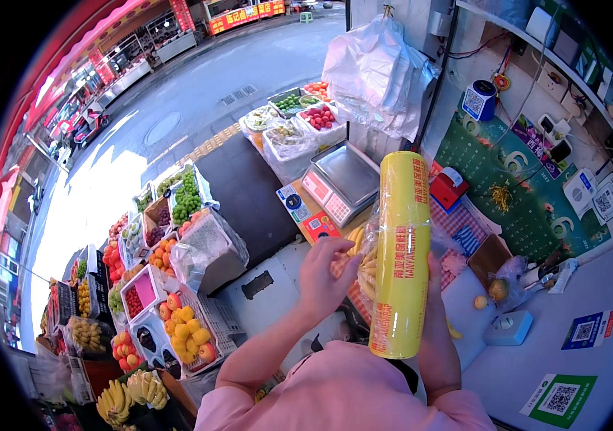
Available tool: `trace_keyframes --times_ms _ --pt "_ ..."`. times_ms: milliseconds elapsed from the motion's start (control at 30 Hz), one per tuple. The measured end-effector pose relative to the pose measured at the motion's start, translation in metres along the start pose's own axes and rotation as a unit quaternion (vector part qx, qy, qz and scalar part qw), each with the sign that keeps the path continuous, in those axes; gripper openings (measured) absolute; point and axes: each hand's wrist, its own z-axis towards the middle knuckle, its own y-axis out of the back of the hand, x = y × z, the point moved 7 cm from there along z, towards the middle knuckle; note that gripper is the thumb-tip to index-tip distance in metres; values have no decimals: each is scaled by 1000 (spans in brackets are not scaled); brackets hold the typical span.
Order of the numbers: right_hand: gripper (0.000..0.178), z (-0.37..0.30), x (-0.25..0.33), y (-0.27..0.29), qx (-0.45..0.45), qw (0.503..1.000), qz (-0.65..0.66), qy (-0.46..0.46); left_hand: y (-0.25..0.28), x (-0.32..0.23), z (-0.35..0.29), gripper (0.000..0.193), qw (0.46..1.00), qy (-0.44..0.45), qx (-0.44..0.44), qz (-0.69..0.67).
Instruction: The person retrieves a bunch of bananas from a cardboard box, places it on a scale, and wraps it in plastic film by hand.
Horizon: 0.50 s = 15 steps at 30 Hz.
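Note:
A large yellow roll of cling film (401,251) with red print stands up tall in front of my chest. My right hand (434,276) grips it from its right side, the fingers mostly hidden behind the roll. To the left of the roll is my left hand (324,276), its thumb and fingers apart, beside a bunch of bananas (367,276). The bananas are partly covered by the roll, with clear film around them. Whether my left fingertips touch the film or the fruit, I cannot tell.
Beyond the roll are a weighing scale (342,183) and hanging plastic bags (378,75). Fruit crates (231,316) line the left side, with bananas (116,402) below. A red device (449,188) and a light-blue box (508,328) are on the right.

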Motion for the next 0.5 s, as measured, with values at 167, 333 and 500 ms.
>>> trace_keyframes --times_ms 167,333,500 --pt "67 9 9 -7 -77 961 -236 123 -17 -63 28 39 965 -184 13 188" --pt "71 7 2 -16 -122 930 -318 137 -35 -31 41 26 951 -176 -2 253" --pt "71 1 -6 -19 -64 973 -213 67 41 77 74 20 923 189 -244 -230"
